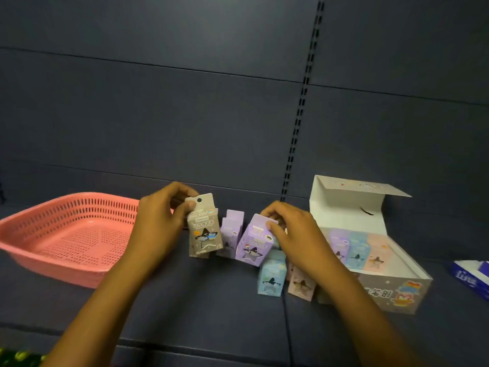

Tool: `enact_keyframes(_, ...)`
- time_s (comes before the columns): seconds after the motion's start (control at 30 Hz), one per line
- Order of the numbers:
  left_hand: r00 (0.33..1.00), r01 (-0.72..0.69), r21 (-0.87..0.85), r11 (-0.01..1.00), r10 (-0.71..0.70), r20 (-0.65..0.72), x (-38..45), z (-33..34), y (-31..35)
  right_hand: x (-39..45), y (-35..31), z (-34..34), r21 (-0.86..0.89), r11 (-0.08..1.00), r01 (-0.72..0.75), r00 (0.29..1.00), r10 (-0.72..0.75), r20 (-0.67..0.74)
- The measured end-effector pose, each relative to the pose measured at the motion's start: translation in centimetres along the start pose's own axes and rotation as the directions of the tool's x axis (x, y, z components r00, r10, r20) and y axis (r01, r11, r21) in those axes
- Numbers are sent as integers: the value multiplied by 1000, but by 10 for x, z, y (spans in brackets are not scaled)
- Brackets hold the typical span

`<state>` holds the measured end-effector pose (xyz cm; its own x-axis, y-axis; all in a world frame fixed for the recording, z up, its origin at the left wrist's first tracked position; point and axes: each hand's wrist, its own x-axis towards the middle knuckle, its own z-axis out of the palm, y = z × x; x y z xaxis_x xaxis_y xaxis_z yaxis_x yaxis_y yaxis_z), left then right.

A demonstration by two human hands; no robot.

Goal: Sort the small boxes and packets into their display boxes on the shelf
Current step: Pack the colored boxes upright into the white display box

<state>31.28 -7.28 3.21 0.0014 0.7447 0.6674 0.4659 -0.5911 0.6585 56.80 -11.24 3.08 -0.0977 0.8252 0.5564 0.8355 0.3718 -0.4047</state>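
left hand (158, 223) pinching grey box (204, 231) upright above shelf (185, 300), beside pink basket (68, 234). right hand (288, 234) gripping tilted purple box (254, 242) by its top. blue box (272, 276), pink box (301, 284) just below right hand. display box (391, 284) open at right.

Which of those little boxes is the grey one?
The grey box pinched in the left hand, nearest the pink basket. The right hand holds a purple box; the loose ones are purple, blue and pink.

"笔创" on display box (381, 294)
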Motion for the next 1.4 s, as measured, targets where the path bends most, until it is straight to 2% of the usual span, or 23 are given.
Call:
enact_keyframes(0.3, 999, -13, -120, 993, 19, 44, 12, 87, 54, -16, 64, -79, -46, 994, -96, 990, 91, -113)
enact_keyframes(0.6, 991, -63, -146, 987, 80, 110, 19, 182, 109, -31, 149, -133, -106, 985, -136, 980, 118, -160)
enact_keyframes(0.73, 984, -56, -89, 995, 70, 164, 21, 227, 117, -38, 183, -145, -129, 978, -162, 979, 143, -148)
enact_keyframes(0.97, 924, -106, 95, 990, 63, 377, 17, 283, 105, -43, 220, -139, -160, 975, -156, 987, 146, -70)
enact_keyframes(1.2, 886, -115, 261, 958, -21, 464, 16, 294, 91, -35, 232, -118, -164, 978, -129, 991, 132, 7)
enact_keyframes(1.4, 882, -162, 407, 899, -54, 469, 16, 294, 83, -27, 237, -110, -186, 977, -107, 992, 119, 53)
